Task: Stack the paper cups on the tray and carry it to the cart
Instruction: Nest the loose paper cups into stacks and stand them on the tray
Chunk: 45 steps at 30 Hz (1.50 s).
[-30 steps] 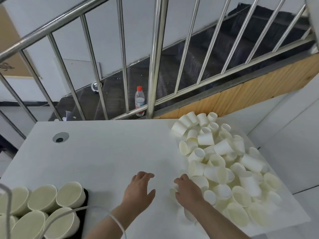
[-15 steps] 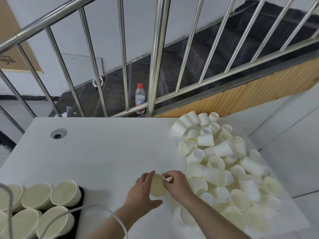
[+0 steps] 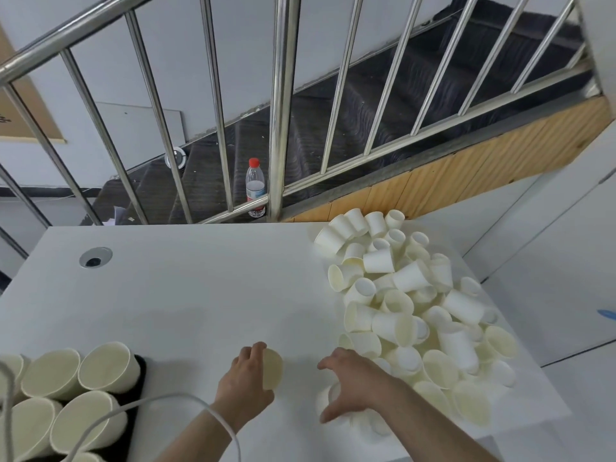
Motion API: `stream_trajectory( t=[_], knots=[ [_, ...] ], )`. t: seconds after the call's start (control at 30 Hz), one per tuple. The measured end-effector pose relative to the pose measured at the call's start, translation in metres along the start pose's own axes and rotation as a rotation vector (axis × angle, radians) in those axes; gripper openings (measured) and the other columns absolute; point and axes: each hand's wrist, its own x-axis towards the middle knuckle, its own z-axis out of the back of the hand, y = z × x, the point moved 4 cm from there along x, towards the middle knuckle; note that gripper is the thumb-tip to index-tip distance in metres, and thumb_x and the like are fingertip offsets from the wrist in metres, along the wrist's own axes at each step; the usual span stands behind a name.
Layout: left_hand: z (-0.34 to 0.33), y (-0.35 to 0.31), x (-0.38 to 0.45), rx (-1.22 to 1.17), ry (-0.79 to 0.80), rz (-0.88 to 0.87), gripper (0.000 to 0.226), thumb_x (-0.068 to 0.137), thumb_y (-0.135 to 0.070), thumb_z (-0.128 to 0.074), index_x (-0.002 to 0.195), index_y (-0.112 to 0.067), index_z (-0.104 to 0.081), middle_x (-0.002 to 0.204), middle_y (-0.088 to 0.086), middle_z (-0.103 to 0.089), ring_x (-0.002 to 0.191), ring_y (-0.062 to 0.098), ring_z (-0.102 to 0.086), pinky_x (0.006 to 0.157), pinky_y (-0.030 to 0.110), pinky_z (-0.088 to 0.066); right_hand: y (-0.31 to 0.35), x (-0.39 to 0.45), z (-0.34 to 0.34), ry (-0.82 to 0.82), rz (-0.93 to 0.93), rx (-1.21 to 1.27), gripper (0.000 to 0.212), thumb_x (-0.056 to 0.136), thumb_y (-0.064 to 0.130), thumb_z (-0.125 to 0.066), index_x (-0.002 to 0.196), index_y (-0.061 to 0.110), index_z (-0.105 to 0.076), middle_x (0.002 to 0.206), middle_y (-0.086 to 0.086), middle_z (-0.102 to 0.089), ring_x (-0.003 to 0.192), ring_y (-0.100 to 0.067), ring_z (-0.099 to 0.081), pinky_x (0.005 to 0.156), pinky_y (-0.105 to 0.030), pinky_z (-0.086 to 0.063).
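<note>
A loose heap of white paper cups (image 3: 413, 308) lies along the right side of the bench, most tipped on their sides, some mouth up. One cup (image 3: 271, 368) is on its side near the front edge. At the front left, upright cups (image 3: 73, 391) stand packed together on a black tray (image 3: 133, 408).

Cups (image 3: 393, 295) cream — tray (image 3: 133, 411) blk, table (image 3: 200, 288) wht.
</note>
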Motion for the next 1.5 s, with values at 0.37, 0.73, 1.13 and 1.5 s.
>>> stream_trajectory(
  t=[0.37,0.73,1.13,1.5],
  knots=[
    [-0.003,-0.006,-0.008,0.048,-0.07,-0.054,0.093,0.072,-0.049,-0.07,0.146,-0.029,-0.017,0.145,-0.002,-0.027,0.135,0.019,-0.028,0.109,0.034,-0.031,-0.002,0.006,-0.003,-0.152,0.004,-0.001,0.06,0.082,0.025,-0.066,0.138,0.021,-0.046,0.135,-0.003,-0.043,0.123,-0.022,-0.044,0.101,-0.03,-0.04],
    [0.019,-0.033,-0.011,-0.232,-0.227,-0.245,0.081,0.074,-0.049,-0.07,0.141,-0.028,-0.03,0.137,-0.017,-0.041,0.112,0.005,-0.049,0.088,0.012,-0.038,0.004,0.002,0.038,-0.298,0.042,1.07,0.033,0.084,0.023,-0.07,0.116,0.03,-0.065,0.107,0.007,-0.064,0.092,-0.01,-0.062,0.078,-0.023,-0.056],
    [0.019,-0.052,0.005,-0.181,-0.243,-0.283,0.076,0.071,-0.039,-0.07,0.138,-0.027,-0.035,0.129,-0.012,-0.043,0.115,0.011,-0.047,0.09,0.021,-0.043,-0.01,0.003,0.034,-0.655,-0.078,0.732,0.017,0.084,0.043,-0.069,0.091,0.028,-0.063,0.096,0.015,-0.062,0.078,-0.004,-0.059,0.068,-0.013,-0.046],
    [-0.001,-0.063,0.013,0.065,-0.098,-0.29,0.084,0.077,-0.048,-0.062,0.147,-0.034,-0.017,0.144,-0.015,-0.031,0.134,0.011,-0.029,0.108,0.026,-0.026,-0.021,0.016,0.016,-0.447,-0.2,0.683,0.021,0.084,0.009,-0.054,0.096,0.023,-0.064,0.095,0.011,-0.063,0.084,-0.013,-0.065,0.078,-0.032,-0.057]
  ],
)
